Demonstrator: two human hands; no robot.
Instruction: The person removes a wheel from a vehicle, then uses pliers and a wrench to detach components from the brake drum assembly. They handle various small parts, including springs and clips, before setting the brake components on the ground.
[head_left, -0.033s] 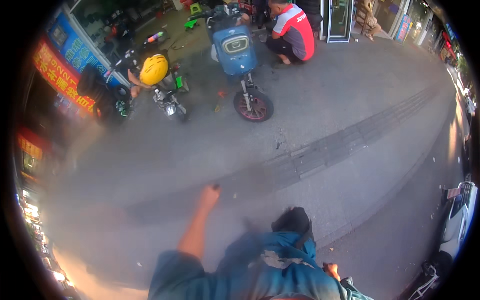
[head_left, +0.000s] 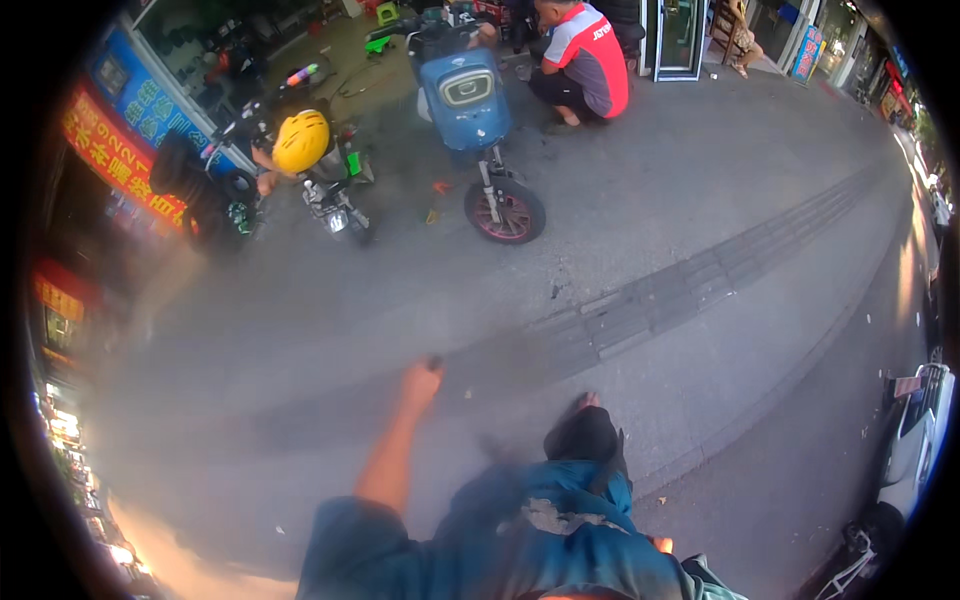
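My left hand is stretched out in front of my body, closed around a small dark object that sticks out at the fingertips. It is blurred, and its kind cannot be made out. Of my right hand only a sliver shows beside the hem of my blue-green shirt, low in the view; its fingers are hidden. Below the shirt one dark-clothed leg is bent forward, with the foot just showing past it.
Grey pavement lies ahead, crossed by a tiled strip. Beyond stand a blue scooter and a person in a yellow helmet beside a small motorbike. A person in a red-grey shirt squats. A white car is at right.
My leg has come further forward, so the foot now shows. My right hand has drawn back and is mostly hidden. The left hand keeps its hold on the small dark object.
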